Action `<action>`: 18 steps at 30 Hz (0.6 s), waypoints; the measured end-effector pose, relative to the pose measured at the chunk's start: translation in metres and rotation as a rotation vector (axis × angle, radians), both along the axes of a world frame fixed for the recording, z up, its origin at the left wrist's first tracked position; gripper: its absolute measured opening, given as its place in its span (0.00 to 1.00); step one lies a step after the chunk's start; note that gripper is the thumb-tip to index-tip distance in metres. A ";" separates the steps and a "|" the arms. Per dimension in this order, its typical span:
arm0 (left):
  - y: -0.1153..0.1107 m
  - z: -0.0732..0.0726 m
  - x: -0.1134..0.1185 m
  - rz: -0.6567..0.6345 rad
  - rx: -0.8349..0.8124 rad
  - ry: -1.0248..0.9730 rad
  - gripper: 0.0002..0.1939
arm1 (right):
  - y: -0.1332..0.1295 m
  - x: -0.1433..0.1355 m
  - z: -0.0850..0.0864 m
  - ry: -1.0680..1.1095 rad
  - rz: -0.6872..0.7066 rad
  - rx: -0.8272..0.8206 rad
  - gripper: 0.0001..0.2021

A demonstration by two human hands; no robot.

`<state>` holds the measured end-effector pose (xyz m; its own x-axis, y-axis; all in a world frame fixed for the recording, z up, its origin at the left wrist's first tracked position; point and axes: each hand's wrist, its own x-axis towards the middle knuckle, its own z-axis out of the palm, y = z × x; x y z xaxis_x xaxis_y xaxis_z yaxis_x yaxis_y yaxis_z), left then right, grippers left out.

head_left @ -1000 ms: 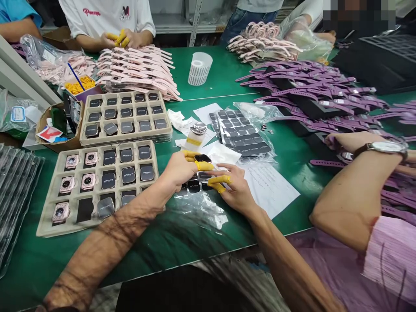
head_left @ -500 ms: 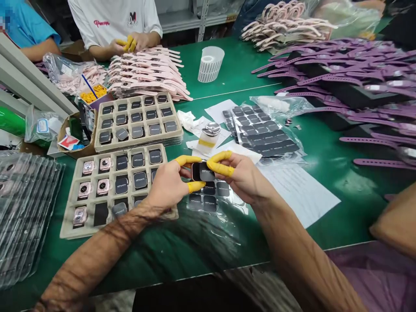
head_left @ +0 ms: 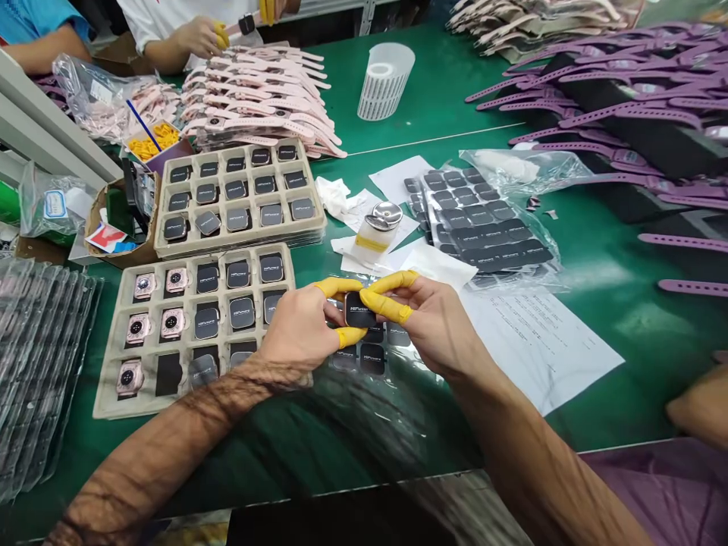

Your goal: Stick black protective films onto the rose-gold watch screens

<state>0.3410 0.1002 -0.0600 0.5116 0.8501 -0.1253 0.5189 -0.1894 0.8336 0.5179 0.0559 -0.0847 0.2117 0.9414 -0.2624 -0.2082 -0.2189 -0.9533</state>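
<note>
My left hand (head_left: pixel 299 322), with yellow finger cots on its fingertips, pinches a smartwatch case (head_left: pixel 353 312) by its edges. A black film with white lettering covers the watch face. At the watch's upper right corner, the cotted thumb and finger of my right hand (head_left: pixel 440 318) pinch the film's edge. Right below them lies a clear sheet with black lettered films (head_left: pixel 372 359), partly hidden by my hands. Left of my hands is a beige compartment tray (head_left: pixel 106 402); some watches in it show pink backs, others face up with dark lettered fronts.
A second filled tray (head_left: pixel 239 240) lies behind. A metal-topped bottle (head_left: pixel 372 241) stands on papers beside stacked film sheets (head_left: pixel 478 216). Purple watch straps (head_left: pixel 631 114) crowd the right, clear plastic trays (head_left: pixel 45 379) the left. Across the table, a co-worker's hands handle a watch above pink-strapped watches (head_left: pixel 255 98).
The film, earlier offset to the right of the watch face, now lies over it. My right fingers have moved left onto the watch's corner. The camera view has shifted slightly.
</note>
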 end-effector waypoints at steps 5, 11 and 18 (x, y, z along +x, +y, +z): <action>-0.001 0.000 0.001 0.011 0.008 0.006 0.20 | -0.001 0.001 -0.001 -0.033 -0.001 -0.011 0.16; -0.001 -0.004 0.001 0.016 0.001 -0.009 0.19 | -0.001 0.002 0.000 -0.046 -0.001 -0.019 0.17; -0.001 -0.004 0.001 0.019 -0.056 -0.041 0.26 | -0.003 0.000 -0.002 -0.105 0.004 -0.008 0.17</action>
<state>0.3418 0.0995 -0.0638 0.5008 0.8520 -0.1523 0.4872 -0.1321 0.8633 0.5178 0.0532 -0.0869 0.2345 0.9404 -0.2463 -0.1066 -0.2270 -0.9680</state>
